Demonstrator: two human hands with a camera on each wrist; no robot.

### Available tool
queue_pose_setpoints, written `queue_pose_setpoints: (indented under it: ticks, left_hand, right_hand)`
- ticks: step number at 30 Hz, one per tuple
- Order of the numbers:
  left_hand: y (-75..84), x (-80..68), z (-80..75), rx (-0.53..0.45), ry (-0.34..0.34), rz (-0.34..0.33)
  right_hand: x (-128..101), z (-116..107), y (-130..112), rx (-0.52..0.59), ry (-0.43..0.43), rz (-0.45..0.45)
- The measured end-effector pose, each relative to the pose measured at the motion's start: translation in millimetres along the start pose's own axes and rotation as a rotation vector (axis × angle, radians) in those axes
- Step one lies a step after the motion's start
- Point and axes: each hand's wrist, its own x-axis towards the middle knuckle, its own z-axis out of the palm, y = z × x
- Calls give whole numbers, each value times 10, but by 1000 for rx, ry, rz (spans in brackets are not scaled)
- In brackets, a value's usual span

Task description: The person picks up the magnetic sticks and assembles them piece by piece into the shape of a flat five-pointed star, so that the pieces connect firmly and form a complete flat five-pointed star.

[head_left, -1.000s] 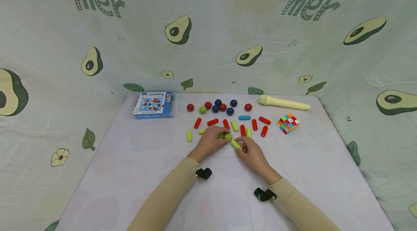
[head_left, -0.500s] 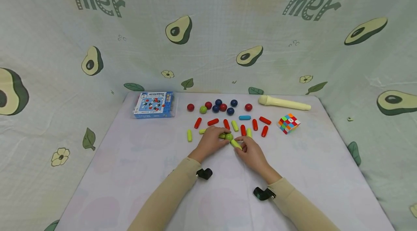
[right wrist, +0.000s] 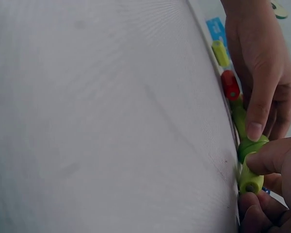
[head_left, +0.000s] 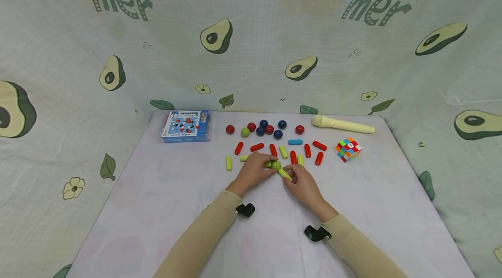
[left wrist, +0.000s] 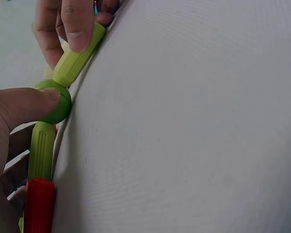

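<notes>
My left hand (head_left: pixel 255 169) grips a green ball (left wrist: pixel 63 107), its thumb pressed on the ball's side in the left wrist view. A yellow-green stick (left wrist: pixel 41 150) meets the ball on the left-hand side. My right hand (head_left: pixel 305 187) pinches a second yellow-green stick (head_left: pixel 284 174) between thumb and fingers. This stick's far end touches the ball in the left wrist view, while a round dark spot marks its near end in the right wrist view. A red stick (left wrist: pixel 40 206) lines up behind the first green stick; I cannot tell whether they are joined.
Several red sticks (head_left: pixel 307 150), yellow-green sticks (head_left: pixel 228 163) and a blue stick (head_left: pixel 295 142) lie beyond the hands. Red, blue and green balls (head_left: pixel 245 132) sit farther back. A boxed set (head_left: pixel 185 126) stands back left, a puzzle cube (head_left: pixel 348 149) and a cream baton (head_left: pixel 343 124) at right.
The green ball and the first stick have shifted very slightly right, towards the stick in the right hand. Both hands otherwise keep their hold, and the loose pieces stay put.
</notes>
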Motion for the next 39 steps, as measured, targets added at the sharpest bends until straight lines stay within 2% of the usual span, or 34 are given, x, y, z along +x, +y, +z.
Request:
queue_pose_setpoints:
  ticks: [5, 18, 27, 39]
  left_hand:
    - [-51, -30, -15, 20, 6, 15]
    - [-176, -29, -41, 50, 16, 0]
    - [-125, -47, -52, 93, 44, 4]
    - [-52, -76, -56, 143, 48, 12]
  right_hand:
    - [-8, -11, 11, -20, 4, -2]
    - [-33, -52, 23, -45, -16, 29]
    - [-36, -62, 7, -44, -16, 36]
    - [-32, -48, 24, -54, -2, 21]
